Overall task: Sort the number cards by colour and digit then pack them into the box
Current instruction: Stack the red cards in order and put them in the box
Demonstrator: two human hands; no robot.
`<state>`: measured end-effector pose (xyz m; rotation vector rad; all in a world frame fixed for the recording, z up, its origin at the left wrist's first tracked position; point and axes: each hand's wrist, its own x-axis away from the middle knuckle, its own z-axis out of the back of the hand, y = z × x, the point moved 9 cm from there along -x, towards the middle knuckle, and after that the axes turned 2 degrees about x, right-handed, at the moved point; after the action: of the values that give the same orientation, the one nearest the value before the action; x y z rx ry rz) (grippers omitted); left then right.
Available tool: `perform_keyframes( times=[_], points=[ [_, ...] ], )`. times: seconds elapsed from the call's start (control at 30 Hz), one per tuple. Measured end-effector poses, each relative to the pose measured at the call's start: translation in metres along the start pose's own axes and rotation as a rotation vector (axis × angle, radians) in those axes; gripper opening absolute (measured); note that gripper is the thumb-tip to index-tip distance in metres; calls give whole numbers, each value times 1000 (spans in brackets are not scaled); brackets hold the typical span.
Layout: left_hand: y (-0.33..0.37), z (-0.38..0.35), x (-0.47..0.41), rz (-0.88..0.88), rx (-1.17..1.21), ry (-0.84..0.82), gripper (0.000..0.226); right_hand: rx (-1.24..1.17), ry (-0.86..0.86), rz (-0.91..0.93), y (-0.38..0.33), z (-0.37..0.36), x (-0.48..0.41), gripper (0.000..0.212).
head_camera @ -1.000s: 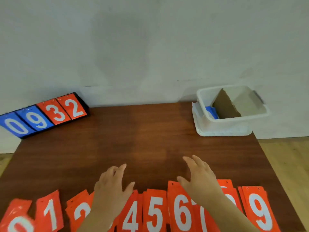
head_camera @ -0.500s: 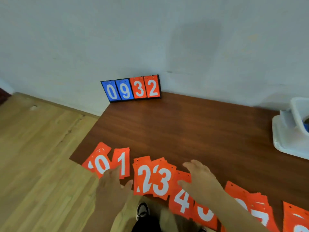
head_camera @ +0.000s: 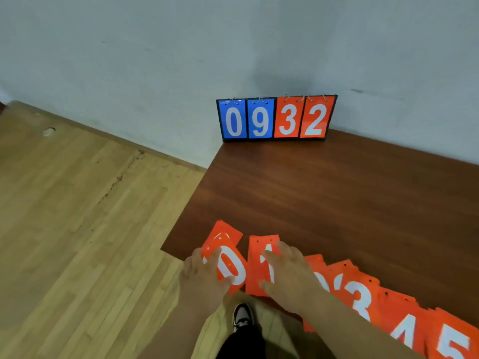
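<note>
Here a dark reddish wooden table (head_camera: 337, 203) stands against a pale grey wall (head_camera: 181, 60), with light plank flooring (head_camera: 77, 229) to its left and a shoe (head_camera: 242, 316) below its near edge. At the far left corner, touching the wall, a flip scoreboard (head_camera: 276, 119) stands upright showing blue 0 and 9, then orange 3 and 2.

The orange number cards lie flat in an overlapping row along the near edge, starting at the near left corner: the 0 cards (head_camera: 230, 265), the 1 card (head_camera: 261, 257), then 3 (head_camera: 360, 299), 4 (head_camera: 407, 330) and 5 (head_camera: 453, 343). Each has its long side running from near edge towards far edge, digit tops pointing away from the person; the 0 cards sit slightly askew.

The left hand (head_camera: 204, 278) rests on the 0 cards with fingers spread and loose. The right hand (head_camera: 290, 273) lies flat on the 1 card, fingers straight.
</note>
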<state>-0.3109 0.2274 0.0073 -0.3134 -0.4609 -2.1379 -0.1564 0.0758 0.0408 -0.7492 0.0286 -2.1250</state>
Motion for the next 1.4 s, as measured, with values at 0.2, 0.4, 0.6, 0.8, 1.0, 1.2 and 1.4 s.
perform_keyframes(
  times=[0.2, 0.4, 0.6, 0.8, 1.0, 1.2, 1.4],
  points=[
    [-23, -10, -31, -142, -101, -17, 67, 169, -29, 93, -47, -27, -42, 70],
    [-42, -1, -50, -146, -76, 7, 70, 234, -34, 111, -68, -39, -71, 65],
    [-49, 2, -52, -134, -41, 12, 75, 148, -9, 33, -82, -37, -95, 69],
    [-47, 6, -51, -161, -34, -34, 68, -47, 100, -191, -87, -22, -98, 68],
    [-44, 19, -49, -129, 258, 8, 44, -213, 100, -310, -89, -22, -104, 78],
    [-56, 23, -62, 161, 606, -61, 41, -388, 110, -366, -86, -26, -103, 53],
    [-54, 21, -68, 185, 675, -28, 49, -488, 253, -428, -83, -17, -95, 53]
  ],
)
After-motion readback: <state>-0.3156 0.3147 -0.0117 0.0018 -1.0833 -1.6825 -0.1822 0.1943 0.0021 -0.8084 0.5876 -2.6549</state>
